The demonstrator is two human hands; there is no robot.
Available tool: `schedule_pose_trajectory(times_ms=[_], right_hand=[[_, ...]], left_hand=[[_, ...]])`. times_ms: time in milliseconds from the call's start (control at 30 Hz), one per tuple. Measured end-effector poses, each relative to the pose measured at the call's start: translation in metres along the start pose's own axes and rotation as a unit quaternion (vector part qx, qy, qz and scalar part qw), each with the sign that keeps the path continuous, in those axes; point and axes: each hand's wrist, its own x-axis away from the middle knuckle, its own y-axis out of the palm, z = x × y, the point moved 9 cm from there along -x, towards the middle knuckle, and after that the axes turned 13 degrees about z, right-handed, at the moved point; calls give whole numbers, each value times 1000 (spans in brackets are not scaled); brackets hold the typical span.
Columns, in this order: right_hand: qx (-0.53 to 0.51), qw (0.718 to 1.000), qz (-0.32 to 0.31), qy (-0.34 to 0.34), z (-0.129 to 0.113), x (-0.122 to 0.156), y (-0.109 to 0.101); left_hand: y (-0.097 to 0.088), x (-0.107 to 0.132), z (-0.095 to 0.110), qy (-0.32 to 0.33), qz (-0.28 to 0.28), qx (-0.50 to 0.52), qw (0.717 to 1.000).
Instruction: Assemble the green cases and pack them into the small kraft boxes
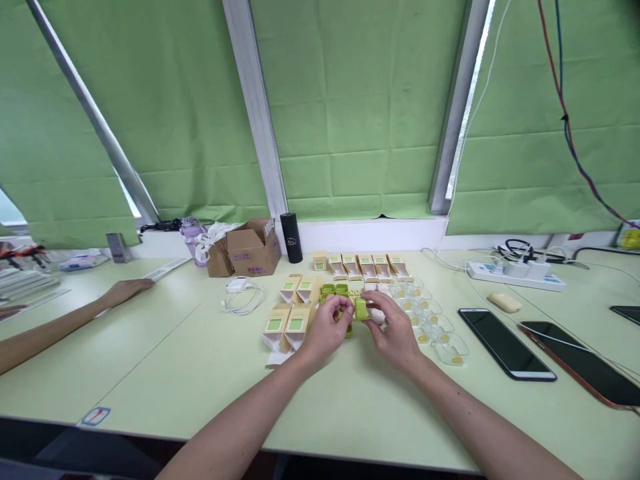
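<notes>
My left hand (327, 331) and my right hand (395, 331) meet over the middle of the pale green table (150, 353). Together they pinch a small green case (361, 309); a white piece (377, 316) shows by my right fingers. More green cases (335, 290) lie just behind. Open cream cartons with green labels (287, 325) stand left of my hands, and a row of them (367, 266) stands further back. Several clear plastic trays with yellow dots (433, 325) lie to the right.
Another person's arm and hand (123, 291) rest on the table at the left. Brown cardboard boxes (253, 250), a black cylinder (291, 237) and a white cable (243, 297) sit behind. Two phones (505, 343) and a power strip (515, 273) lie at the right.
</notes>
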Motion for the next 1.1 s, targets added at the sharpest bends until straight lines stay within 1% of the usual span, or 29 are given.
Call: schedule_pose_trajectory(times_ms=[500, 1100], right_hand=[[-7, 1000, -1, 4, 0, -1, 0], [-12, 1000, 4, 8, 1, -1, -1]], left_hand=[[-2, -3, -2, 13, 8, -12, 1000], [-5, -4, -4, 9, 16, -15, 1000]])
